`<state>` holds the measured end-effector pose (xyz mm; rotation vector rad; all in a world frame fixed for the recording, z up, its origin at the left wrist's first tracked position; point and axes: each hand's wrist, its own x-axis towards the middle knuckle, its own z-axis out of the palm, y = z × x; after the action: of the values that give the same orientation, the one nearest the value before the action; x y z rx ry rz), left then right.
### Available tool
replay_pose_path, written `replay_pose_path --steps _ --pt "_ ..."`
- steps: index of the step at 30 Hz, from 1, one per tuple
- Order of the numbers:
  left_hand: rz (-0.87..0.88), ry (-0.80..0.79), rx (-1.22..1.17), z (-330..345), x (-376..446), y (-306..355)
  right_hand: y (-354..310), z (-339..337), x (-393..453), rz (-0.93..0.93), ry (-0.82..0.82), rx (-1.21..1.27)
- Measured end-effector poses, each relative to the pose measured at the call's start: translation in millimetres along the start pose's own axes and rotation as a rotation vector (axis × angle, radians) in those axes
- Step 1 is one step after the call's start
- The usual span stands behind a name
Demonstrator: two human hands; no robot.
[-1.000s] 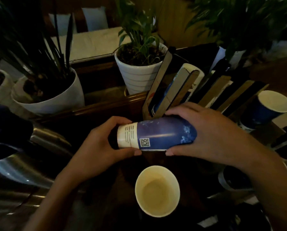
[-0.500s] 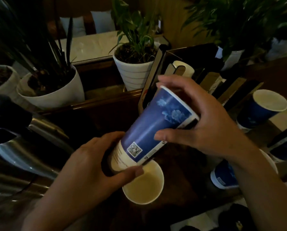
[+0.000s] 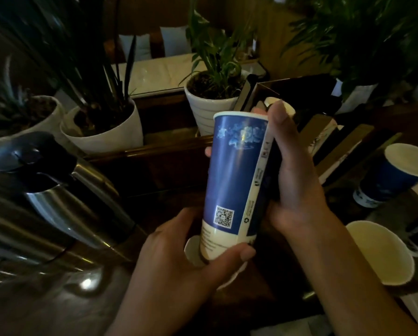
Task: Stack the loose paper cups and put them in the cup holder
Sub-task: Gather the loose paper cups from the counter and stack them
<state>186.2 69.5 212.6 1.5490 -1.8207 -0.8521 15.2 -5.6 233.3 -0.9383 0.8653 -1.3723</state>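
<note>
A tall blue cup stack (image 3: 234,180) with a QR code stands nearly upright between both hands. My left hand (image 3: 179,258) grips its cream base from below. My right hand (image 3: 293,180) clasps its right side up to the white rim. The base hangs just over the mouth of a loose cup (image 3: 192,251) standing on the counter, mostly hidden by the stack and my left hand. More loose cups sit at the right: a tilted blue cup (image 3: 397,175) and an open cup (image 3: 382,253). The slatted cup holder (image 3: 334,141) lies behind my right hand.
A steel thermos jug (image 3: 48,204) with a black lid fills the left. White plant pots (image 3: 106,132) (image 3: 213,110) line the wooden ledge behind. Another pot (image 3: 356,95) stands at the back right. The dark counter (image 3: 65,311) runs along the front.
The cup stack swung from lying sideways to nearly upright, base down. Its base came over the loose cup on the counter. Both hands kept their hold.
</note>
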Motion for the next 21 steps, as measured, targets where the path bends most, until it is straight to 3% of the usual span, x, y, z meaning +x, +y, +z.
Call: replay_pose_path --steps 6,11,15,18,21 --pt "0.024 -0.059 0.081 7 -3 -3 10 -2 -1 0.106 -0.056 -0.06" --pt "0.109 -0.148 0.114 3 -12 -19 13 -8 1 0.118 0.008 -0.031" --pt "0.138 -0.107 0.062 7 -16 -25 18 -7 2 0.132 0.071 -0.005" --pt "0.191 0.008 0.127 20 -15 -23 25 0 1 0.157 0.085 0.005" --pt "0.098 0.134 0.058 31 -19 -24 31 4 0 0.161 0.049 0.068"
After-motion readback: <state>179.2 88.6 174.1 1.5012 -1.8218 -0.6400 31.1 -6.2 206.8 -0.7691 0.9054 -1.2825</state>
